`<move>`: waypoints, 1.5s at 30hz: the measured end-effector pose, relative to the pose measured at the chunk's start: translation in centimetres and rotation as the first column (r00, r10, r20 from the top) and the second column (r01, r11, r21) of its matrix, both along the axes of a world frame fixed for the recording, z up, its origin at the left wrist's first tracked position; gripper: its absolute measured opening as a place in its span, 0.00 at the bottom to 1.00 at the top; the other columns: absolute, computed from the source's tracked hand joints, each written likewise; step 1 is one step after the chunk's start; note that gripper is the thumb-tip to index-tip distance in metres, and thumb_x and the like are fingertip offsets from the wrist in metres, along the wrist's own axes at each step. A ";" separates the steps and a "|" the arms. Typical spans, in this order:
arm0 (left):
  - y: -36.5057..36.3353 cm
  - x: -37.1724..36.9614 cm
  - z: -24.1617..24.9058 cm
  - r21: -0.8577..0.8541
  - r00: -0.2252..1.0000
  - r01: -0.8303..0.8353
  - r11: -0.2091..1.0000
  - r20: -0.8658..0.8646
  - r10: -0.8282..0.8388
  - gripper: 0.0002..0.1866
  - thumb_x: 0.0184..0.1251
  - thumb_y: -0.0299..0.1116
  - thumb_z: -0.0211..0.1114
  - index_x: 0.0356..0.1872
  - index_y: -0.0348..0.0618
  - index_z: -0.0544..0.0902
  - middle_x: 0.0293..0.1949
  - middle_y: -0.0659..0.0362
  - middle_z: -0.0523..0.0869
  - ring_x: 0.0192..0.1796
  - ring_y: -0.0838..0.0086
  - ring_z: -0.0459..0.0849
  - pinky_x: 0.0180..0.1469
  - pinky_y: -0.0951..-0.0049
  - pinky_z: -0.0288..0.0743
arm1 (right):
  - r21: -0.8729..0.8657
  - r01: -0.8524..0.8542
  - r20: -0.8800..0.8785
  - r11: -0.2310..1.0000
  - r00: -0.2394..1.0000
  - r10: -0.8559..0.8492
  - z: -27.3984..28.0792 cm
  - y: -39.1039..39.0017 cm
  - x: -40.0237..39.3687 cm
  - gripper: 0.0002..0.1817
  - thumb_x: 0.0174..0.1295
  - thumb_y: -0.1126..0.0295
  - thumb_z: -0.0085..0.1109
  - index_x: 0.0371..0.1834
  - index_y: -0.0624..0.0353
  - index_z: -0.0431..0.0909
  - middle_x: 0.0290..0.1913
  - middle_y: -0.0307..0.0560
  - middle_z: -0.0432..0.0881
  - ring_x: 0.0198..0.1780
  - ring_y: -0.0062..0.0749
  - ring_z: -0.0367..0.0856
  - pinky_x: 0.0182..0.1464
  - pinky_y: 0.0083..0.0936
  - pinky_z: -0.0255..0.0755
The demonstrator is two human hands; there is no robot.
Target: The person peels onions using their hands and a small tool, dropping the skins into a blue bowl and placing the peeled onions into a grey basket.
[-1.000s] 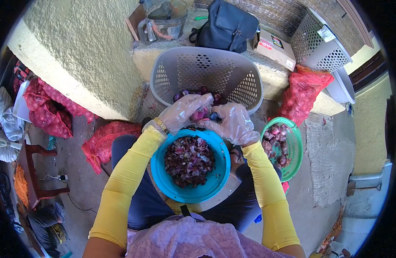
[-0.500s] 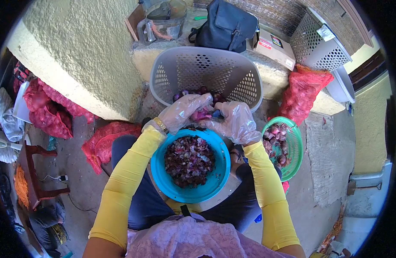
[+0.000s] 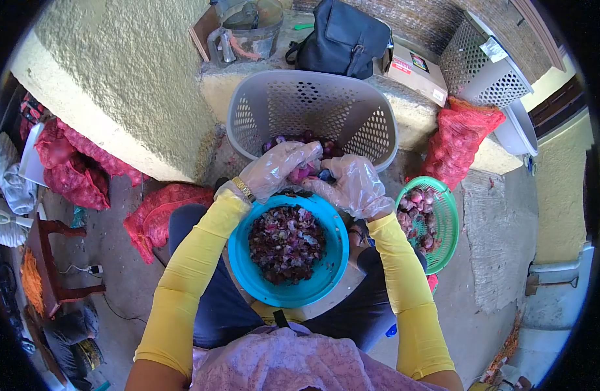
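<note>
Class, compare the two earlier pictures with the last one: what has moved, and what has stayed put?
Little has changed. The right hand shifted slightly against the onion, which both hands keep gripping; the left hand barely moved. The blue bowl of peels, grey basket and green basket stayed put.

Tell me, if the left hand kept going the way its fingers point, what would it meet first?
The left hand points up and right, already on the onion both hands hold. Past that it would likely meet the right hand, or the onions in the grey basket; depth is unclear.
</note>
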State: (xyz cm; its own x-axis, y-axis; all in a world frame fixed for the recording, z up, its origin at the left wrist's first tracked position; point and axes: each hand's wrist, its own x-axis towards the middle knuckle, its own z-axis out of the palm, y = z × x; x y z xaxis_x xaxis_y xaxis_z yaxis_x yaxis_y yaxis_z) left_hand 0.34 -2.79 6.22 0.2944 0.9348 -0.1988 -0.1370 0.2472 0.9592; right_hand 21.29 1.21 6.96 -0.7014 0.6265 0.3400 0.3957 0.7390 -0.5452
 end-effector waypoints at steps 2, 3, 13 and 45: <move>0.2 0.0 -0.8 -0.015 0.999 -0.007 1.000 0.031 0.007 0.25 0.80 0.54 0.61 0.44 0.38 0.86 0.38 0.62 0.84 0.40 0.80 0.79 0.45 0.75 0.77 | 0.003 -0.005 0.052 1.000 0.999 0.005 0.2 0.0 0.1 0.25 0.63 0.42 0.69 0.36 0.57 0.89 0.26 0.59 0.85 0.31 0.59 0.86 0.37 0.48 0.78; 0.3 0.0 -1.1 -0.029 0.998 -0.015 0.999 0.062 0.017 0.25 0.80 0.54 0.61 0.45 0.37 0.86 0.38 0.61 0.84 0.41 0.79 0.80 0.46 0.74 0.77 | 0.007 -0.013 0.105 1.000 0.994 0.012 0.2 0.0 0.1 0.24 0.66 0.41 0.65 0.40 0.52 0.91 0.28 0.59 0.86 0.33 0.58 0.87 0.39 0.50 0.79; 1.0 -0.9 -3.7 0.437 0.976 0.064 0.897 -0.215 0.036 0.25 0.82 0.50 0.57 0.54 0.34 0.85 0.48 0.55 0.87 0.50 0.74 0.83 0.57 0.67 0.78 | 0.079 -0.060 0.310 0.995 0.950 0.032 1.0 0.0 0.4 0.29 0.62 0.36 0.66 0.39 0.55 0.89 0.26 0.60 0.85 0.32 0.58 0.87 0.38 0.50 0.78; 0.9 -1.5 -4.0 0.820 0.842 0.318 0.476 -0.474 0.255 0.25 0.83 0.33 0.59 0.77 0.50 0.69 0.55 0.49 0.86 0.51 0.60 0.85 0.61 0.66 0.78 | 0.101 0.066 0.128 0.993 0.989 -0.079 0.4 0.5 0.8 0.30 0.61 0.39 0.71 0.27 0.61 0.85 0.24 0.60 0.84 0.32 0.59 0.87 0.38 0.49 0.79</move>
